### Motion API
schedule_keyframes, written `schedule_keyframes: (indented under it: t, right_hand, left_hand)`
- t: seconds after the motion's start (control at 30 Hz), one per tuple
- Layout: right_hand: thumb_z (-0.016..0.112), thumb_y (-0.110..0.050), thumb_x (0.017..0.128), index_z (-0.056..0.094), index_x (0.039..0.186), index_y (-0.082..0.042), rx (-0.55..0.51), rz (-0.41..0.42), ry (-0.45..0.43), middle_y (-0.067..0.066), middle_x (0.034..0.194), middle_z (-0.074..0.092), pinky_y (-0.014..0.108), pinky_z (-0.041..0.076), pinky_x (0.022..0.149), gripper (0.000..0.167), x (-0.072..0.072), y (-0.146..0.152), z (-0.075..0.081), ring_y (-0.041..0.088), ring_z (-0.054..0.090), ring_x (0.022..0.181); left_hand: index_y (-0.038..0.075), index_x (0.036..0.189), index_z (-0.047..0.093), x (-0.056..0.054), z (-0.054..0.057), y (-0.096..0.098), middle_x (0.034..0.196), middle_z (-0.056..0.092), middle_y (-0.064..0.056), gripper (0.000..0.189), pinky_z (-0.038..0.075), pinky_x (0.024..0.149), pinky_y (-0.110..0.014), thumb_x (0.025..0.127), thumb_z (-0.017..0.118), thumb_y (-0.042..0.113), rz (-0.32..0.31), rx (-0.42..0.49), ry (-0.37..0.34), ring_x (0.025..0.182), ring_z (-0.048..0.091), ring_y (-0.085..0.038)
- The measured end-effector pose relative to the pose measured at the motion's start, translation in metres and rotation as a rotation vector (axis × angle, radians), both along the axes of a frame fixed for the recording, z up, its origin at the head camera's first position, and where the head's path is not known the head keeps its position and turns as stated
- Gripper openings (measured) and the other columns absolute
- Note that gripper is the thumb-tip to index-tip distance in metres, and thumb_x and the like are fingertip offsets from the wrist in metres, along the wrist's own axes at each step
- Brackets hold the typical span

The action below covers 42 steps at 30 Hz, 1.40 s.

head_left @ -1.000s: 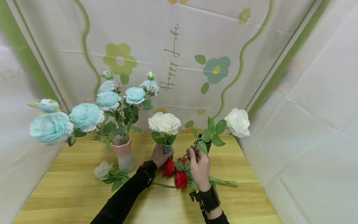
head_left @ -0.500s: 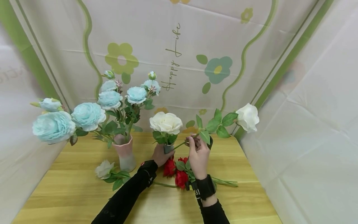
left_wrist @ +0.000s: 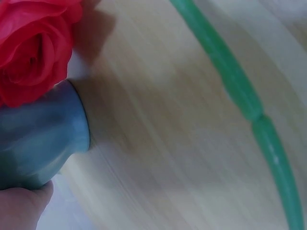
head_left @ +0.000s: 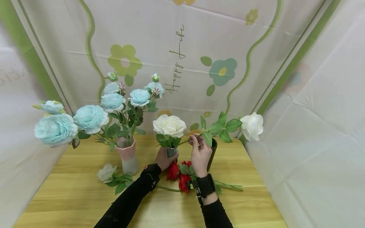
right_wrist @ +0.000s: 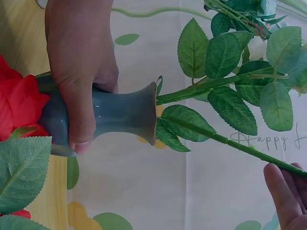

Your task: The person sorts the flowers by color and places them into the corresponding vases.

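Note:
My left hand (head_left: 164, 159) grips a small blue-grey vase (right_wrist: 125, 112) round its body, thumb across the front. One white rose (head_left: 169, 126) stands in that vase. With its fingertips my right hand (head_left: 201, 155) pinches the green stem of a second white rose (head_left: 252, 126), which leans far to the right. In the right wrist view the lower end of this stem (right_wrist: 249, 152) is at the vase's mouth, beside the first rose's stem; how deep it reaches is hidden. Red roses (head_left: 173, 171) lie beside the vase, close below both hands.
A pink-and-white vase (head_left: 128, 160) with several pale blue flowers (head_left: 90, 118) stands to the left. In front of it lies another white rose (head_left: 106, 173). Behind my right hand stands a dark vase (head_left: 212, 155). A printed cloth (head_left: 182, 72) hangs behind the wooden table (head_left: 245, 209).
My right hand has moved up and slightly left, bringing the stem's lower end to the vase's mouth. The held rose's bloom has swung to the right and lower. My left hand stays on the vase.

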State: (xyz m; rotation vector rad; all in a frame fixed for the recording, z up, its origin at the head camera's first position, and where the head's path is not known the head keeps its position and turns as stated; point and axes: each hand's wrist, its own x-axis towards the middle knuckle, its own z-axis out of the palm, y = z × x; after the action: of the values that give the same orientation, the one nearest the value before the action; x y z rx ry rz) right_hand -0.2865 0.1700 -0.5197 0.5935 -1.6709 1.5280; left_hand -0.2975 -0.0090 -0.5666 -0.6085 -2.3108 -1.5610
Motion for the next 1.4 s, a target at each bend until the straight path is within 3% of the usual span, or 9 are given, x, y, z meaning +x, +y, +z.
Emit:
schedule_keyframes:
  t: [0.17,0.37,0.6,0.73,0.9,1.03,1.17,1.3,1.4]
  right_hand:
    - [0.052,-0.001,0.102,0.060,0.121,0.001,0.040,0.016,0.006,0.018,0.111,0.063,0.036,0.055,0.085,0.021,0.034,-0.019,0.054,0.028,0.064,0.099]
    - [0.054,0.001,0.100,0.062,0.120,-0.002,0.173,-0.010,-0.052,0.020,0.106,0.064,0.040,0.057,0.080,0.022,0.049,-0.030,0.077,0.031,0.065,0.095]
    - [0.056,-0.002,0.100,0.062,0.119,-0.001,0.259,-0.042,-0.126,0.019,0.103,0.065,0.040,0.058,0.074,0.020,0.044,-0.033,0.068,0.032,0.066,0.086]
    - [0.053,-0.004,0.102,0.061,0.122,0.000,0.292,-0.033,-0.196,0.017,0.106,0.064,0.035,0.057,0.079,0.022,0.046,-0.035,0.067,0.029,0.065,0.090]
    - [0.047,-0.016,0.106,0.061,0.126,-0.007,0.336,-0.004,-0.281,0.010,0.110,0.063,0.028,0.053,0.083,0.025,0.042,-0.035,0.057,0.024,0.063,0.097]
    - [0.047,-0.015,0.107,0.061,0.118,-0.003,0.391,-0.052,-0.248,0.013,0.098,0.063,0.029,0.047,0.067,0.021,0.040,-0.035,0.050,0.020,0.060,0.081]
    - [0.048,-0.012,0.106,0.060,0.104,-0.002,0.436,-0.122,-0.233,0.010,0.079,0.056,0.033,0.034,0.056,0.015,0.037,-0.037,0.045,0.015,0.045,0.061]
    - [0.049,-0.007,0.105,0.060,0.098,-0.002,0.426,-0.104,-0.247,0.009,0.078,0.057,0.032,0.041,0.063,0.013,0.035,-0.039,0.044,0.017,0.056,0.070]
    - [0.051,-0.004,0.103,0.064,0.099,-0.001,0.421,-0.094,-0.244,0.010,0.084,0.063,0.031,0.051,0.078,0.015,0.035,-0.041,0.043,0.021,0.065,0.087]
  left_hand:
    - [0.009,0.132,0.052,-0.001,-0.002,0.002,0.121,0.059,-0.011,0.052,0.043,0.097,-0.046,0.088,0.076,0.019,0.021,-0.009,-0.001,0.111,0.057,-0.028]
    - [0.007,0.132,0.053,0.001,-0.001,0.002,0.121,0.059,-0.013,0.051,0.044,0.097,-0.046,0.088,0.076,0.019,0.033,-0.029,0.001,0.110,0.058,-0.029]
    - [0.006,0.135,0.052,0.008,0.008,0.002,0.123,0.059,-0.012,0.052,0.043,0.098,-0.046,0.090,0.075,0.018,0.020,-0.025,-0.015,0.111,0.057,-0.029]
    - [0.008,0.139,0.052,0.010,0.014,0.002,0.126,0.057,-0.012,0.054,0.040,0.103,-0.042,0.091,0.075,0.020,0.022,-0.049,-0.086,0.116,0.055,-0.029]
    - [0.005,0.135,0.055,0.009,0.014,0.001,0.123,0.059,-0.014,0.050,0.041,0.102,-0.047,0.091,0.073,0.019,0.019,-0.045,-0.085,0.114,0.056,-0.032]
    - [0.006,0.136,0.055,0.007,0.010,0.001,0.126,0.059,-0.013,0.049,0.040,0.103,-0.046,0.093,0.071,0.020,0.005,-0.045,-0.079,0.116,0.055,-0.031]
    - [0.009,0.142,0.050,0.007,0.008,0.001,0.134,0.054,-0.014,0.055,0.035,0.107,-0.046,0.094,0.071,0.024,-0.001,-0.049,-0.106,0.124,0.050,-0.031]
    - [0.010,0.148,0.041,0.006,0.006,-0.001,0.140,0.047,-0.015,0.064,0.033,0.109,-0.048,0.094,0.070,0.029,0.000,-0.043,-0.131,0.128,0.046,-0.033]
    - [0.011,0.149,0.039,0.006,0.004,-0.001,0.141,0.046,-0.016,0.067,0.033,0.109,-0.048,0.094,0.070,0.029,0.002,-0.044,-0.128,0.128,0.046,-0.033]
